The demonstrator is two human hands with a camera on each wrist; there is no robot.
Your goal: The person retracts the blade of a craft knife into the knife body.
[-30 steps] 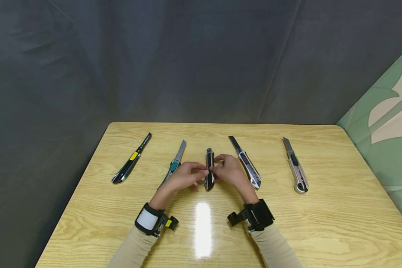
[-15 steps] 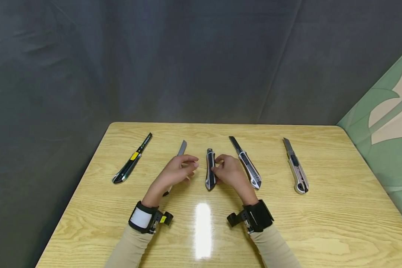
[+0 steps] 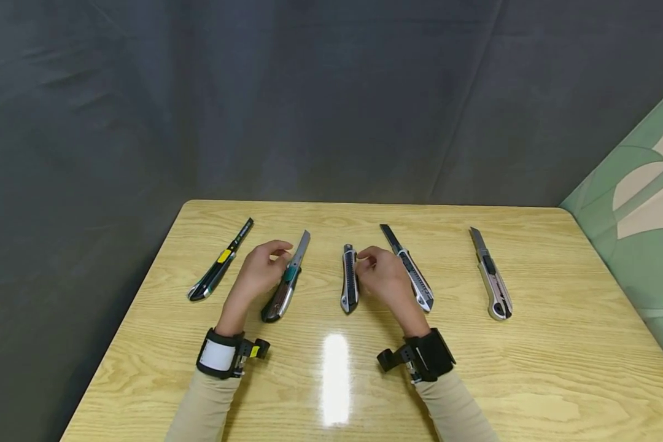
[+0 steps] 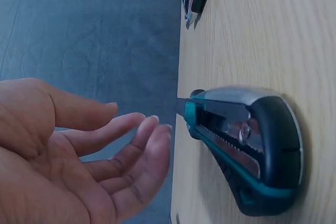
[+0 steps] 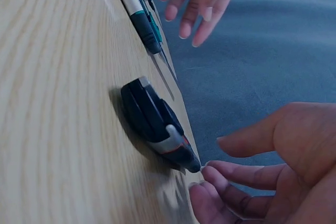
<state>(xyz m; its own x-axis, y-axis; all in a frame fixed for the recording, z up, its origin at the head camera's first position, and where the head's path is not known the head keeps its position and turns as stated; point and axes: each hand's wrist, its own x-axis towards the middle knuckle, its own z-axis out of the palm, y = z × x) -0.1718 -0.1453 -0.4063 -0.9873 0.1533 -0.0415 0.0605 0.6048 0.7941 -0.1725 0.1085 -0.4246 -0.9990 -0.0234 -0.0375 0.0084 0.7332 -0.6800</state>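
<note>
Several snap-off utility knives lie on the wooden table in a spread row. My left hand (image 3: 259, 270) hovers just left of the teal-slider utility knife (image 3: 282, 294), holding nothing; in the left wrist view its fingers are loosely bent, apart from that knife (image 4: 275, 150). The middle utility knife (image 3: 350, 288), black and silver with its blade drawn in, lies beside my right hand (image 3: 385, 276). In the right wrist view that hand's thumb and fingers are apart, with the fingertips right at the edge of the black knife (image 5: 144, 108). Nothing is gripped in either hand.
At the far left lies a black utility knife with a yellow slider (image 3: 215, 270). A silver utility knife with a black blade (image 3: 417, 279) runs partly behind the right hand, and a grey one (image 3: 494, 285) lies farther right. A dark curtain (image 3: 331, 104) hangs behind the table (image 3: 574, 368).
My left hand has let go of the middle knife and moved left, past the teal-slider knife. My right hand has loosened from the middle knife, which stays in place on the table.
</note>
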